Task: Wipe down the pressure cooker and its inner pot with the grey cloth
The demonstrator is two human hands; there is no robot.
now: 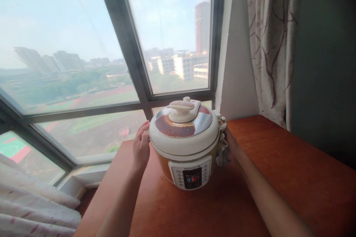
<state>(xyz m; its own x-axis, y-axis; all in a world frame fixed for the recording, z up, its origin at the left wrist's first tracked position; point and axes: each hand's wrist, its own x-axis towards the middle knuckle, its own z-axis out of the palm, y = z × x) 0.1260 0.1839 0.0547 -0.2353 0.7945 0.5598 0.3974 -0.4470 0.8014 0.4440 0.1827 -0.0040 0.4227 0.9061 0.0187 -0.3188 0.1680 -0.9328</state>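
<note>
— Left hand (141, 147) pinches our cooker (183, 144) by its side, on table (283, 163); right hand (231, 143) mostly hidden, grip we can't tell.
— Hanging bundle (221, 150) could snag us, tip the cooker.

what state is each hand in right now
Left hand: holding the electric pressure cooker by its side.
Right hand: at the opposite side, fingers hidden; cannot tell.

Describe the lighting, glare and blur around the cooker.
Head view: bright daylight comes through the window, with distant buildings hazy and soft; head view: the cooker has a glossy lid carrying pale and reddish-brown reflections; head view: the right-hand wall falls into deep shadow; head view: the right hand is dimmer than the left hand.
</note>
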